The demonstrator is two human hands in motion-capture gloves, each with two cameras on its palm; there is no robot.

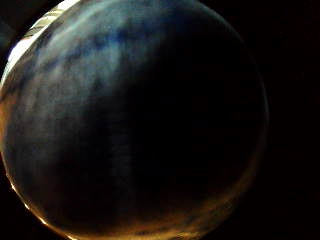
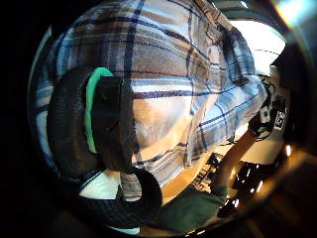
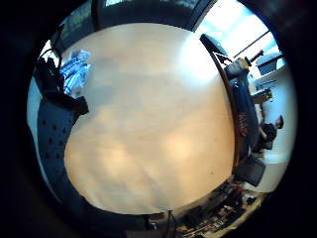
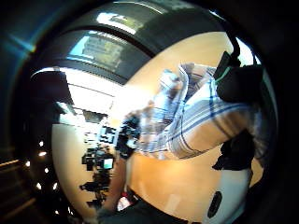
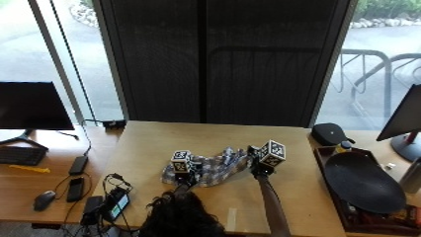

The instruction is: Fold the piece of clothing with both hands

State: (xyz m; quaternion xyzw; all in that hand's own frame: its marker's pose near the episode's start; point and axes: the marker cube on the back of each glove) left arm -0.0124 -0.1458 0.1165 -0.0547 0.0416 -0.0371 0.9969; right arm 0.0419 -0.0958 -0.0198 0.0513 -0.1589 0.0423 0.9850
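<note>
A blue and white plaid shirt [image 5: 212,169] lies bunched at the middle of the wooden table [image 5: 151,143], stretched between my two hands. My left hand [image 5: 184,177] grips its left end; in the left thumb side view its fingers [image 2: 111,124] curl over the plaid cloth [image 2: 173,59]. My right hand [image 5: 256,169] holds the right end, and in the right thumb side view its fingers [image 4: 238,81] pinch the shirt [image 4: 201,116], which runs across to my left hand [image 4: 126,135]. The left little finger side view is filled by dark cloth [image 1: 100,100] close to the palm.
A black tray with a large dark dish [image 5: 363,182] and a black case [image 5: 329,133] stand at the table's right. Phones, cables and a mouse [image 5: 43,199] lie at the left, by a monitor [image 5: 33,106]. Bare tabletop [image 3: 148,114] lies beyond the shirt.
</note>
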